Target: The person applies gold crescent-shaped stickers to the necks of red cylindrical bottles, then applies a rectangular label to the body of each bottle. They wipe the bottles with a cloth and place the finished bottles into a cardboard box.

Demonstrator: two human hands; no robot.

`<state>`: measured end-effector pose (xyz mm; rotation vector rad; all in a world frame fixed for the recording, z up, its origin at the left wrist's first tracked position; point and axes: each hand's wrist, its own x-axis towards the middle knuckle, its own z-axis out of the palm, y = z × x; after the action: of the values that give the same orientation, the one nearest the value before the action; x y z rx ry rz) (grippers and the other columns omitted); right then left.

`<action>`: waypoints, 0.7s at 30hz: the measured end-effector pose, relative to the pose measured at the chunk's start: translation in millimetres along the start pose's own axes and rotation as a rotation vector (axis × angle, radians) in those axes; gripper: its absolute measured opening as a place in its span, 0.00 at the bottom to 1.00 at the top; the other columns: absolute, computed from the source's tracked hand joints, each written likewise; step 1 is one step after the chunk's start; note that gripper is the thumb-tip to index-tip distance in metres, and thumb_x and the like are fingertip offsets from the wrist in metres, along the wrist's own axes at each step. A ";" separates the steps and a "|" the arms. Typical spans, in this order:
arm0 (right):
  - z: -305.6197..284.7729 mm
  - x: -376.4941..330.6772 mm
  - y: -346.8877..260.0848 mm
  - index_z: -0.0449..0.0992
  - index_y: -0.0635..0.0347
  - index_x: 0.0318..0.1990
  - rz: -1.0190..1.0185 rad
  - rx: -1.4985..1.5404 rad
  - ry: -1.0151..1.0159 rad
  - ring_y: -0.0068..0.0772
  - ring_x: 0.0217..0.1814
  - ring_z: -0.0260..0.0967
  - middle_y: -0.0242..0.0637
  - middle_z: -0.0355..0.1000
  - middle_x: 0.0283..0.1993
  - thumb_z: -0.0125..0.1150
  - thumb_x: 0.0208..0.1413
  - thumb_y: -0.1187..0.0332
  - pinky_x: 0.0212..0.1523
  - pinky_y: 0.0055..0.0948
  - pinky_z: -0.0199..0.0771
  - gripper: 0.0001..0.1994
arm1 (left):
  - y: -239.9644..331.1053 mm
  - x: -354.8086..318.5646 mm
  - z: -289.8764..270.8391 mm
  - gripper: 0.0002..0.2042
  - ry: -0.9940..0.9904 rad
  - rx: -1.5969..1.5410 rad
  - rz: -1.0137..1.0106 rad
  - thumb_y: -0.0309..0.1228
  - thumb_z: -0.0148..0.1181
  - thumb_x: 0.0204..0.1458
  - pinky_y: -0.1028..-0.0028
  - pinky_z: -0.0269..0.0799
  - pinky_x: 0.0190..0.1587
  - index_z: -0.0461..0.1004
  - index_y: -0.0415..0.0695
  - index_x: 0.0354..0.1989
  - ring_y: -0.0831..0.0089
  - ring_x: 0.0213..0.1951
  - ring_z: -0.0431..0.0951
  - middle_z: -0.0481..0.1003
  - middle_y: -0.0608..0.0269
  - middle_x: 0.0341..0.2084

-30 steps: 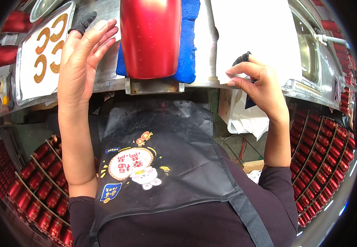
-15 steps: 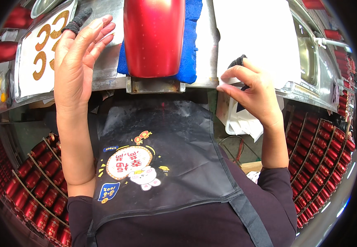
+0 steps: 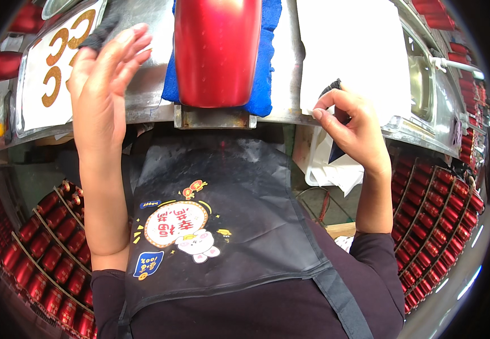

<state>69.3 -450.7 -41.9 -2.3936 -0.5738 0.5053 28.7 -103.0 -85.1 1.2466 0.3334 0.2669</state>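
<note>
My left hand point(image 3: 101, 79) is raised with its fingers stretched out and holds nothing; a black cover sits on one finger. It is beside a white sheet with gold curved shapes point(image 3: 53, 59). My right hand point(image 3: 355, 121) is closed in a pinch near the table's front edge, one finger also covered in black. A speck of white shows at its fingertips, too small to name. A dark, pointed piece point(image 3: 336, 152) shows below that hand; I cannot tell whether it is held. Between my hands, a shiny red cylinder point(image 3: 218, 56) lies on a blue cloth point(image 3: 263, 85).
A large white sheet point(image 3: 358, 45) covers the table's right part, beside a metal basin point(image 3: 421, 85). Below the edge stands a white bin point(image 3: 312, 169) with crumpled white paper. Racks of red cylinders stand at lower left point(image 3: 47, 254) and lower right point(image 3: 440, 220).
My right hand has shifted slightly, its thumb and finger now closer together. My left hand has moved a little left and down, still with fingers extended. The whole view has tilted slightly.
</note>
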 end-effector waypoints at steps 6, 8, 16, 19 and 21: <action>-8.4 -5.8 6.7 0.74 0.61 0.32 0.320 0.338 0.015 0.08 0.29 0.58 0.18 0.64 0.28 0.63 0.59 0.74 0.28 0.15 0.55 0.05 | 40.1 -63.9 48.5 0.08 -0.382 0.103 -0.047 0.24 0.53 0.63 0.64 0.74 0.57 0.72 0.31 0.45 0.59 0.53 0.79 0.79 0.44 0.44; -9.3 -6.5 9.8 0.73 0.61 0.32 0.329 0.399 0.026 0.08 0.30 0.58 0.18 0.64 0.28 0.63 0.59 0.74 0.29 0.15 0.55 0.05 | 21.2 -83.9 84.0 0.10 -0.561 -0.089 -0.346 0.21 0.50 0.62 0.61 0.70 0.63 0.66 0.31 0.49 0.57 0.58 0.76 0.75 0.42 0.49; -13.7 -6.9 7.1 0.76 0.64 0.33 0.360 0.444 -0.031 0.10 0.32 0.62 0.21 0.70 0.29 0.63 0.60 0.72 0.33 0.16 0.61 0.05 | -43.5 -73.2 139.5 0.18 -0.618 -0.132 -0.420 0.18 0.50 0.59 0.60 0.60 0.72 0.53 0.34 0.56 0.53 0.70 0.63 0.61 0.36 0.66; -17.1 -2.3 5.1 0.78 0.65 0.34 0.327 0.431 -0.078 0.11 0.33 0.64 0.23 0.72 0.30 0.65 0.61 0.71 0.34 0.17 0.64 0.07 | -36.6 -77.1 140.3 0.18 -0.590 -0.146 -0.419 0.18 0.50 0.60 0.60 0.61 0.71 0.53 0.34 0.55 0.53 0.69 0.64 0.62 0.36 0.65; -18.6 1.4 5.6 0.79 0.66 0.34 0.272 0.371 -0.095 0.11 0.34 0.64 0.24 0.73 0.31 0.66 0.61 0.70 0.35 0.18 0.66 0.07 | -33.3 -78.3 139.6 0.17 -0.583 -0.133 -0.430 0.18 0.50 0.60 0.61 0.62 0.70 0.53 0.35 0.54 0.53 0.69 0.64 0.63 0.36 0.65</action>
<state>81.0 -462.9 -32.1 -2.1058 -0.1703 0.7735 11.5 -264.8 -69.7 1.0374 0.0692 -0.4337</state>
